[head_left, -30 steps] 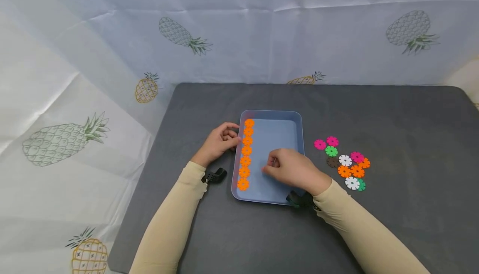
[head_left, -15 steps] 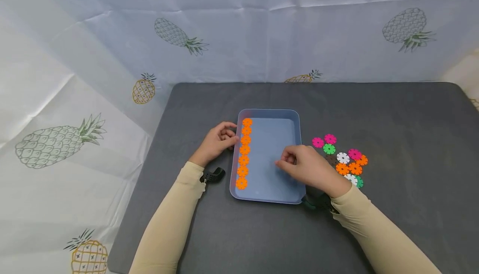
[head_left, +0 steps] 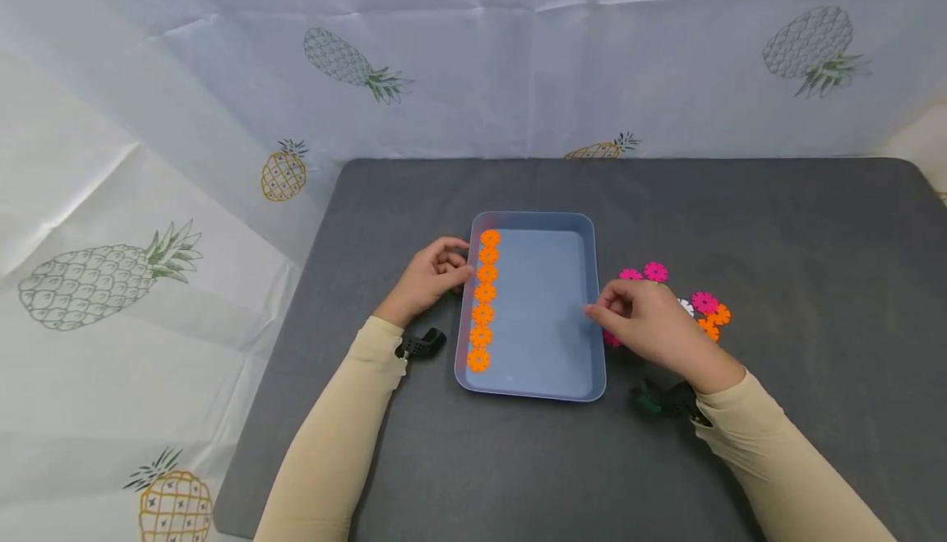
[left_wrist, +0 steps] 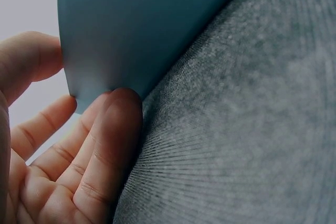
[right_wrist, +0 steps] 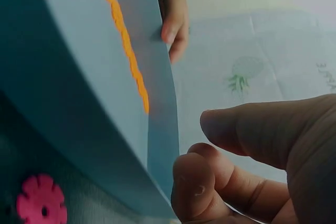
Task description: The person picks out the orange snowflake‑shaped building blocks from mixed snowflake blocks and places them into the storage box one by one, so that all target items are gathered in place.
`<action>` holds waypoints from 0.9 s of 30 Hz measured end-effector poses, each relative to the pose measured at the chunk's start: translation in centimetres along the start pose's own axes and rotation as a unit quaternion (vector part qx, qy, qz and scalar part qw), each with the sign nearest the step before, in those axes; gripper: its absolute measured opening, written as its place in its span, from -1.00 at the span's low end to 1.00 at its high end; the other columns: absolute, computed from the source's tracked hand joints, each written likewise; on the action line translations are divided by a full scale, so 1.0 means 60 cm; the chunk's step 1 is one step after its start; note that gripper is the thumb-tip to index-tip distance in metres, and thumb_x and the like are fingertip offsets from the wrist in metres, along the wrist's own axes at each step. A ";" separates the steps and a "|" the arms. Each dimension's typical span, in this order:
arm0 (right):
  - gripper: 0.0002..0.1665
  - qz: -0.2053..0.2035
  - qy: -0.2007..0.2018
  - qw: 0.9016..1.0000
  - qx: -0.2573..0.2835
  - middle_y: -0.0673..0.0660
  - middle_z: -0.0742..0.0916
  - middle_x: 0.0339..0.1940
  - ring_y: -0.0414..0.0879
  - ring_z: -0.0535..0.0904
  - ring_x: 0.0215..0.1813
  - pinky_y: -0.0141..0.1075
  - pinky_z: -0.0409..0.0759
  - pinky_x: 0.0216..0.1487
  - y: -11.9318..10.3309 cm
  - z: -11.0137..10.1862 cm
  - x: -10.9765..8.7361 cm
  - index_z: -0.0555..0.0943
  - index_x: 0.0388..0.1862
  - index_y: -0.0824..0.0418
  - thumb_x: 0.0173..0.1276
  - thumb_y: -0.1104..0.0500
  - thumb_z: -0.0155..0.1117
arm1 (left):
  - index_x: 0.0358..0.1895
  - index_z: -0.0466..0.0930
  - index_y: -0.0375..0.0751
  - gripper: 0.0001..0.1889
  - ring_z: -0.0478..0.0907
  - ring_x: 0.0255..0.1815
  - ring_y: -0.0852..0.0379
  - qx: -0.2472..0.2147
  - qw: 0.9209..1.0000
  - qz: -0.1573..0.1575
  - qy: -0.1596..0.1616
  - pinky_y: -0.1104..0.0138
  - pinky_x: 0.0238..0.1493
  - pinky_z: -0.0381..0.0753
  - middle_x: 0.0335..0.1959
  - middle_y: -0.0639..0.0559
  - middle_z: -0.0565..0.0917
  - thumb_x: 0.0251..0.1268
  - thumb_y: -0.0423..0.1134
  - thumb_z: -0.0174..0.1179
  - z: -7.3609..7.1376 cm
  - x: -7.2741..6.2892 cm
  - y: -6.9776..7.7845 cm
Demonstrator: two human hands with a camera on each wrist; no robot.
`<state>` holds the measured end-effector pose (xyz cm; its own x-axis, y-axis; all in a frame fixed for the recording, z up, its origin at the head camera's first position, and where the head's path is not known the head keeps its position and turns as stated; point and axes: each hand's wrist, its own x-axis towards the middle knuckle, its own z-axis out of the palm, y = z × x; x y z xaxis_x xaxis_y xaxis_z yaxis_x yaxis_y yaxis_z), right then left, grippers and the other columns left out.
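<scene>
A blue-grey tray lies on the table, with several orange notched plastic discs lined up along the inside of its left wall. My left hand touches that wall from outside, thumb and fingertips right at the rim; in the left wrist view its fingers rest against the outer wall. Over the tray's right edge is my right hand, loosely curled. In the right wrist view, nothing shows between its thumb and fingers. A pink disc lies partly under it, beside the tray.
More notched discs lie loose on the dark grey table to the right, including a pink disc and an orange disc; my right hand covers part of the group. A pineapple-print cloth hangs behind and at the left.
My right hand has moved right, from over the middle of the tray to its right edge, covering some loose discs and uncovering a pink one. My left hand stays at the left wall.
</scene>
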<state>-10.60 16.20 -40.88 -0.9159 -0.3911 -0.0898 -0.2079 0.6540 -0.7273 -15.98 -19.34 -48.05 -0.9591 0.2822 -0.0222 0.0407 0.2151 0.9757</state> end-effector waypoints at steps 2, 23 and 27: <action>-0.74 0.000 0.010 1.000 -0.011 -0.05 0.56 -0.61 -0.16 0.39 -0.57 -0.31 0.36 -0.51 0.004 -0.005 -0.002 0.65 -0.40 0.12 0.48 0.07 0.44 | 0.33 0.46 -0.40 -0.56 0.62 -0.37 0.16 -0.001 1.000 0.002 0.000 0.34 -0.22 0.69 -0.18 -0.12 0.70 0.47 -0.39 0.27 -0.001 0.001 0.001; -0.74 0.058 0.026 0.995 -0.078 0.00 0.71 -0.42 -0.12 0.50 -0.48 -0.27 0.47 -0.48 0.075 -0.045 -0.032 0.72 -0.20 0.18 0.50 -0.01 0.39 | 0.36 0.48 -0.32 -0.54 0.66 -0.31 0.07 0.005 1.000 -0.004 -0.003 0.28 -0.17 0.72 -0.14 -0.16 0.69 0.48 -0.30 0.31 -0.003 0.001 -0.002; -0.78 0.065 0.034 0.993 -0.094 -0.03 0.69 -0.44 -0.14 0.49 -0.50 -0.27 0.44 -0.50 0.087 -0.047 -0.038 0.71 -0.23 0.16 0.47 0.02 0.41 | 0.36 0.48 -0.32 -0.53 0.66 -0.32 0.07 0.005 1.000 -0.004 -0.003 0.29 -0.18 0.72 -0.15 -0.16 0.68 0.48 -0.30 0.31 -0.003 0.001 -0.003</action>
<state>-10.58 22.36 -42.57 -0.9592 -0.2542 -0.1241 -0.1401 0.8079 -0.5724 -16.10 -19.53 -48.18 -0.9577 0.2860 -0.0315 0.0359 0.2274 0.9731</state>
